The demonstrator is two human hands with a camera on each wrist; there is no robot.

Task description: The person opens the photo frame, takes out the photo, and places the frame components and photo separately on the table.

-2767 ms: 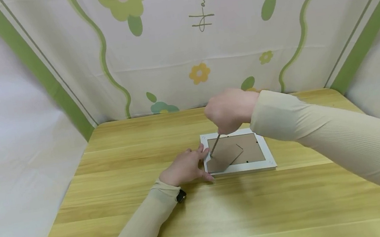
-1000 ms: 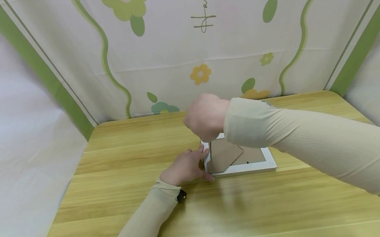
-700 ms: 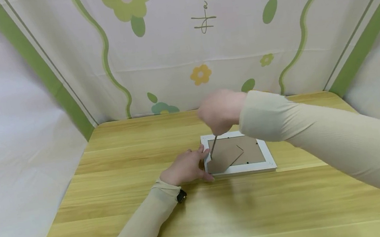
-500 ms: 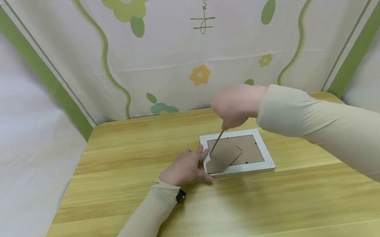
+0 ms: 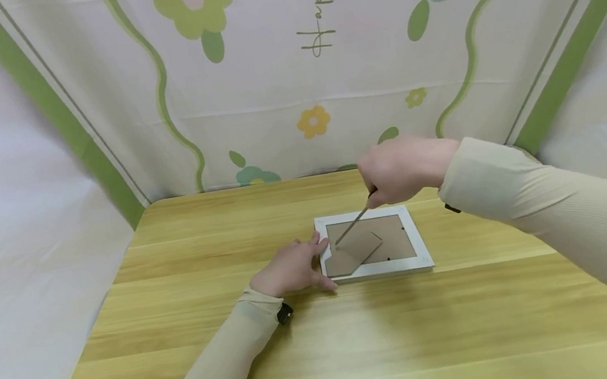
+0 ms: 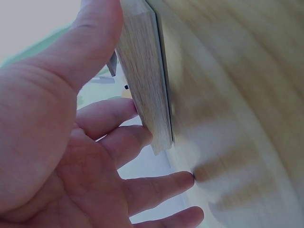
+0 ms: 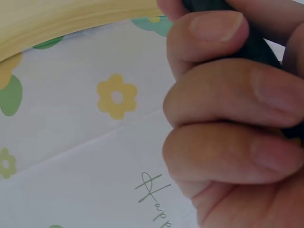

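A white picture frame lies face down on the table, its rim around a brown backing board with a stand flap. My left hand holds the frame's near left corner, thumb at the front side and fingers at the left end. The left wrist view shows the wood-grained side between thumb and fingers. My right hand grips a screwdriver by its dark handle. The slanted shaft reaches down left, its tip near the backing's left edge; contact is too small to tell.
Small black tabs sit along the backing's edges. The wooden table extends around the frame. Behind it hangs a flowered white curtain, with more white cloth at both sides.
My right hand swung left by one second ago, then back right, farther than before. The screwdriver now leans much lower. My left hand and the frame stay in place.
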